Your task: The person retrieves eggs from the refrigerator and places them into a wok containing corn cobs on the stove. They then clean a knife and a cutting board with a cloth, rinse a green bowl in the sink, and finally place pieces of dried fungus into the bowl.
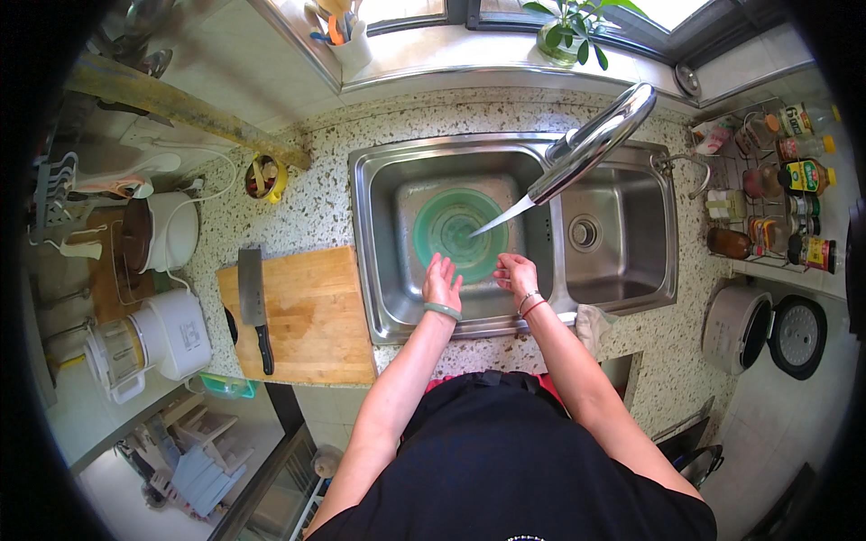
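Note:
A double steel sink point(379, 261) is set into a speckled stone counter. A green round basin point(451, 225) sits in the left bowl, and water runs from the chrome faucet point(595, 135) onto it. My left hand point(441, 278) hovers over the near edge of the basin with its fingers spread, a green band on the wrist. My right hand point(516, 270) is beside it, fingers loosely apart, bracelets on the wrist. Neither hand holds anything.
A wooden cutting board point(311, 316) with a cleaver point(253, 302) lies left of the sink. Small appliances point(162, 334) stand further left. A wire rack of bottles point(776, 198) and a rice cooker point(735, 325) are on the right. A cloth point(591, 325) hangs at the sink's front edge.

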`<state>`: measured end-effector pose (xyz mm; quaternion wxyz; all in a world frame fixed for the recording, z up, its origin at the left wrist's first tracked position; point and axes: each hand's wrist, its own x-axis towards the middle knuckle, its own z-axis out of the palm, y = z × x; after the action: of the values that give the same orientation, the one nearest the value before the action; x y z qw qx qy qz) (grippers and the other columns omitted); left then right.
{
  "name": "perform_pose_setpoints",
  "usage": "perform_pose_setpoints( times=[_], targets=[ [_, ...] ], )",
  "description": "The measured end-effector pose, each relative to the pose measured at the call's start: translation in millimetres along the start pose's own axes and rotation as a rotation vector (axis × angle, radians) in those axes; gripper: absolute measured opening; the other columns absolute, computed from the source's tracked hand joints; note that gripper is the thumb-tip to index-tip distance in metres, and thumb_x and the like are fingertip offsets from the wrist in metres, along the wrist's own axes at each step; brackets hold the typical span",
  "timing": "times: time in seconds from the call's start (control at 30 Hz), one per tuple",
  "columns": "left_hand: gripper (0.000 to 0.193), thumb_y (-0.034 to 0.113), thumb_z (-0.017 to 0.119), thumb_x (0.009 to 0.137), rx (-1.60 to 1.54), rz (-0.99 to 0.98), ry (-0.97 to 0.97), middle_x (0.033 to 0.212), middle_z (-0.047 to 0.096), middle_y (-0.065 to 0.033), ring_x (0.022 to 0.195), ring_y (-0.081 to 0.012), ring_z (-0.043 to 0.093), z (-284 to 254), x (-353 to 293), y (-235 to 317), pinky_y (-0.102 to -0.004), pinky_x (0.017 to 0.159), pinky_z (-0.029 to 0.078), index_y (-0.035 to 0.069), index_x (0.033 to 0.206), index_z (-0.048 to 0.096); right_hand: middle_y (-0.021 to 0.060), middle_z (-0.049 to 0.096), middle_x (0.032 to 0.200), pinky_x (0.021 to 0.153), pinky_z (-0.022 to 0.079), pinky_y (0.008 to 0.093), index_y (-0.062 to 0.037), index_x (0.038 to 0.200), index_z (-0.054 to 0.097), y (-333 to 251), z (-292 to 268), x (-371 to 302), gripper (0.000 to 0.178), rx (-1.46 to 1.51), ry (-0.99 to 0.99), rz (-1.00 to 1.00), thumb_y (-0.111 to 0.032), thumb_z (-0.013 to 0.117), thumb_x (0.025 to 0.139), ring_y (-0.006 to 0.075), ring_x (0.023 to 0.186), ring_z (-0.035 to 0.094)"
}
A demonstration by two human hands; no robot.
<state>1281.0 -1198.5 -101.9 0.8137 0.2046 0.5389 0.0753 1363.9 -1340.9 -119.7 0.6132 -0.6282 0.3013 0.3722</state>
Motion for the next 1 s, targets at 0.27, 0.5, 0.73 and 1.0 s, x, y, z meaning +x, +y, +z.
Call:
perform_pose_setpoints(
  times=[0.27, 0.5, 0.73, 1.0],
  targets=[
    [0.057, 0.039, 0.039, 0.098, 0.001, -0.006, -0.022, 0.152, 0.029, -0.0090, 0.140, -0.0268, 0.025, -4.1, 2.5, -1.1, -0.0479, 0.114, 0.015, 0.012, 0.147, 0.026, 0.0055, 0.066, 0.085, 0.055, 0.051, 0.0269, -0.0041, 0.098, 0.063, 2.6, 5.7, 0.5, 0.026, 0.073, -0.036, 0.003, -0.028, 0.053, 0.094, 0.0144, 0.065, 0.063],
    [0.055, 0.046, 0.033, 0.099, 0.022, -0.049, -0.023, 0.151, 0.031, -0.0052, 0.139, -0.0259, 0.027, -6.7, 2.5, 0.5, -0.0522, 0.112, 0.017, 0.017, 0.147, 0.028, 0.0097, 0.068, 0.097, 0.059, 0.052, 0.0294, -0.0028, 0.108, 0.061, 0.6, 2.5, 0.7, 0.046, 0.054, -0.026, 0.004, -0.042, 0.039, 0.099, 0.0182, 0.075, 0.067],
    [0.057, 0.048, 0.036, 0.098, 0.024, -0.072, 0.018, 0.151, 0.031, -0.0069, 0.139, -0.0258, 0.027, -11.0, 6.1, -0.1, -0.0529, 0.111, 0.019, 0.019, 0.146, 0.028, 0.0139, 0.065, 0.110, 0.063, 0.053, 0.0310, -0.0016, 0.126, 0.050, 5.0, -0.2, 2.6, 0.052, 0.067, -0.039, 0.019, -0.043, 0.035, 0.100, 0.0219, 0.082, 0.067],
    [0.056, 0.046, 0.036, 0.098, -0.022, -0.111, 0.073, 0.152, 0.028, -0.0096, 0.139, -0.0266, 0.027, -21.7, 22.4, 2.4, -0.0516, 0.111, 0.020, 0.020, 0.147, 0.026, 0.0155, 0.063, 0.113, 0.064, 0.053, 0.0328, -0.0013, 0.127, 0.047, 11.8, -6.9, 10.0, 0.053, 0.089, -0.058, 0.052, -0.044, 0.036, 0.099, 0.0245, 0.085, 0.067]
  ],
)
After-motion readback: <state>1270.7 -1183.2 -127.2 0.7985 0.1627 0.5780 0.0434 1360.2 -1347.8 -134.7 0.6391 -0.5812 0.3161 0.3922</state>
